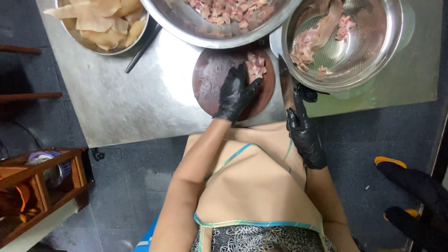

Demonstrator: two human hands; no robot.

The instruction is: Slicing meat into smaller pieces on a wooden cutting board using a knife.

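My left hand (235, 93), in a black glove, rests flat on a round dark-brown chopping board (212, 77) with its fingertips pressing a small pile of pink raw meat (255, 66). My right hand (304, 133), also gloved in black, sits at the table's near edge, closed around the dark handle of a knife (284, 77). The knife's blade stands edge-on just right of the board. A steel colander bowl (373, 56) with strips of raw meat sits directly beyond my right hand.
On the steel table (121, 102), a large steel bowl (186, 28) of chopped meat stands behind the board. Far left is a bowl of pale skin pieces (105, 23) with a black stick (142, 49) beside it. A wooden crate (42, 186) stands on the floor at left. Another person's feet (413, 196) are at right.
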